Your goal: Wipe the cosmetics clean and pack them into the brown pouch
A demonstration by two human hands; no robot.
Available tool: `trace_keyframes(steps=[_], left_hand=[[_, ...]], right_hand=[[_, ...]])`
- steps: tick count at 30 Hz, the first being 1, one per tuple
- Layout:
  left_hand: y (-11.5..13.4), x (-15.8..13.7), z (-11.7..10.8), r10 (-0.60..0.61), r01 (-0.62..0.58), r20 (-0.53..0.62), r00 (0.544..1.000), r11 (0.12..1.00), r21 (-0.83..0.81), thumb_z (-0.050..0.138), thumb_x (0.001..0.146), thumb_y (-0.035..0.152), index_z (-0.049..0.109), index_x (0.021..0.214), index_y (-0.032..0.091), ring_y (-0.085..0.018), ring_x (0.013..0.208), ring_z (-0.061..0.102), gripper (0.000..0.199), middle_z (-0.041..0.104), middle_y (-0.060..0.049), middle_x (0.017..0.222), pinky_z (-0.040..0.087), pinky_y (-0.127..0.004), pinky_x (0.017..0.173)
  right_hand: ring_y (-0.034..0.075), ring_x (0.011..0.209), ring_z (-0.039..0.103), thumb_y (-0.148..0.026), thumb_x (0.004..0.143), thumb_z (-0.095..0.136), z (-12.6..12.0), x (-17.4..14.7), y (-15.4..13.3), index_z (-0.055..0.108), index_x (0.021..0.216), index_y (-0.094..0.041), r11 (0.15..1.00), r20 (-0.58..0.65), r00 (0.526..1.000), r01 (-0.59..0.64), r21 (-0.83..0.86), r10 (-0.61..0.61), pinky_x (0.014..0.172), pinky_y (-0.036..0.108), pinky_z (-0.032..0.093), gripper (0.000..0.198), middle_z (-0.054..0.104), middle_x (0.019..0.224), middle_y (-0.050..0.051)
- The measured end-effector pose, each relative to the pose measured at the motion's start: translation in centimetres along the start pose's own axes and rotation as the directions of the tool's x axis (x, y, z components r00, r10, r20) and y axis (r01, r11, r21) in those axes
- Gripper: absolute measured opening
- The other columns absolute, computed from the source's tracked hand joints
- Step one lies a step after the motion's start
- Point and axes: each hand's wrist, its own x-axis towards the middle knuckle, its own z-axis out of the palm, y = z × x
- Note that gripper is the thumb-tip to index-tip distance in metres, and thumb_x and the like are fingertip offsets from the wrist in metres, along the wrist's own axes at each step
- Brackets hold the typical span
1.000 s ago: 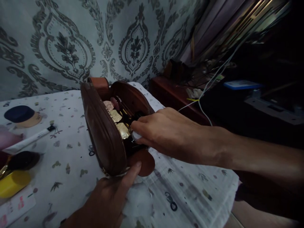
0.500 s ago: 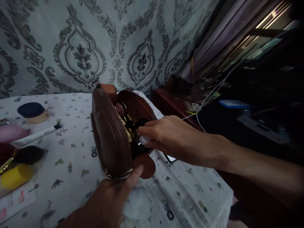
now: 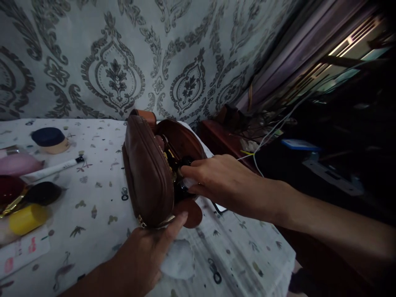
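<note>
A brown leather pouch [image 3: 148,177] stands unzipped on a white patterned cloth [image 3: 99,206]. Gold and black cosmetic items show inside its mouth. My right hand [image 3: 222,181] reaches in from the right, fingertips pinched on a small white-capped item [image 3: 187,182] at the pouch opening. My left hand [image 3: 145,255] comes up from the bottom of the frame and steadies the pouch's near end, with the thumb pressed against the zipper corner. Whatever sits deeper in the pouch is hidden by its near wall.
Cosmetics lie at the cloth's left: a navy-lidded compact [image 3: 49,139], a white tube [image 3: 52,169], a pink item [image 3: 18,165], a black brush [image 3: 40,194], a yellow container [image 3: 27,218]. Patterned wall behind. At the right are dark wooden furniture [image 3: 222,138] and white cables [image 3: 272,128].
The view has shifted, so the pouch sits further right and up. My right hand has pushed the white-capped item slightly deeper into the opening. My left hand keeps its hold.
</note>
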Motion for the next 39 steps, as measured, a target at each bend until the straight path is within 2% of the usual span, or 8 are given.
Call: trace_keyframes(steps=[4,7,11,17,25,29,34,39], left_hand=[[0.0,-0.1,-0.1,0.005,-0.005,0.000,1.000,1.000,0.012,0.044,0.053,-0.005,-0.004,0.157,0.026,-0.029,0.110,0.067,0.119,0.064,-0.010,0.133,0.059,-0.046,0.089],[-0.3,-0.1,0.5,0.033,-0.033,-0.023,0.999,0.999,0.000,0.044,0.053,-0.003,-0.003,0.157,0.023,-0.029,0.109,0.067,0.117,0.069,-0.010,0.125,0.057,-0.049,0.093],[-1.1,-0.1,1.9,0.021,-0.022,-0.026,0.999,1.000,-0.017,0.046,0.059,0.002,-0.001,0.157,0.019,-0.028,0.100,0.069,0.110,0.073,-0.010,0.112,0.058,-0.046,0.089],[-0.6,0.0,1.2,0.038,-0.039,-0.024,0.999,0.999,-0.007,0.046,0.056,0.000,-0.004,0.156,0.019,-0.026,0.087,0.071,0.114,0.073,-0.010,0.107,0.062,-0.043,0.079],[0.3,0.2,0.0,0.033,-0.032,-0.037,0.999,0.999,0.017,0.043,0.051,-0.002,-0.003,0.156,0.021,-0.025,0.089,0.071,0.117,0.074,-0.006,0.100,0.061,-0.042,0.080],[-0.1,0.1,0.6,0.014,-0.014,-0.011,1.000,0.999,0.029,0.044,0.052,0.000,-0.004,0.156,0.020,-0.027,0.098,0.070,0.116,0.072,-0.009,0.113,0.059,-0.044,0.086],[-0.6,0.1,1.3,0.038,-0.038,-0.036,0.999,0.999,-0.005,0.044,0.052,0.002,-0.009,0.156,0.021,-0.028,0.096,0.071,0.118,0.071,-0.010,0.118,0.060,-0.043,0.083],[-0.6,0.0,1.4,0.018,-0.017,-0.017,1.000,1.000,0.024,0.045,0.053,0.002,-0.008,0.156,0.017,-0.027,0.086,0.072,0.117,0.075,-0.008,0.101,0.059,-0.042,0.081]], right_hand=[[0.017,0.066,0.061,-0.034,0.095,0.058,0.0,0.7,-0.6,0.067,0.092,-0.018,0.992,0.021,0.995,-0.100,-0.080,0.102,0.051,0.029,0.016,0.019,0.071,0.078,0.004],[0.019,0.068,0.064,-0.033,0.095,0.057,-0.1,1.0,-0.9,0.069,0.095,-0.018,0.986,0.023,0.992,-0.120,-0.119,0.124,0.050,0.029,0.015,0.019,0.071,0.076,0.005],[0.018,0.073,0.065,-0.027,0.091,0.063,-0.6,0.9,-1.1,0.069,0.097,-0.019,0.991,0.074,0.990,-0.113,-0.071,0.118,0.051,0.028,0.019,0.012,0.073,0.084,0.005],[0.018,0.077,0.065,-0.020,0.087,0.065,-0.2,0.8,-0.7,0.068,0.097,-0.018,0.998,0.022,0.999,-0.041,-0.039,0.042,0.053,0.027,0.021,0.011,0.073,0.091,0.005],[0.015,0.072,0.061,-0.009,0.085,0.060,-1.0,1.0,0.6,0.070,0.087,-0.018,0.996,0.025,0.997,0.070,-0.058,-0.069,0.054,0.027,0.023,0.014,0.071,0.086,0.004],[0.014,0.064,0.058,-0.009,0.086,0.058,-1.1,1.2,0.5,0.070,0.084,-0.018,0.982,0.044,0.994,0.109,-0.153,-0.104,0.052,0.029,0.018,0.015,0.069,0.078,0.004],[0.014,0.064,0.058,-0.009,0.087,0.059,-1.4,1.3,0.0,0.072,0.086,-0.017,0.977,0.074,0.992,0.115,-0.177,-0.103,0.051,0.029,0.019,0.015,0.069,0.080,0.004],[0.020,0.076,0.060,-0.020,0.088,0.063,-0.7,1.2,-0.7,0.072,0.083,-0.016,0.971,-0.014,0.994,0.100,-0.216,-0.106,0.055,0.029,0.029,0.011,0.069,0.091,0.009]])
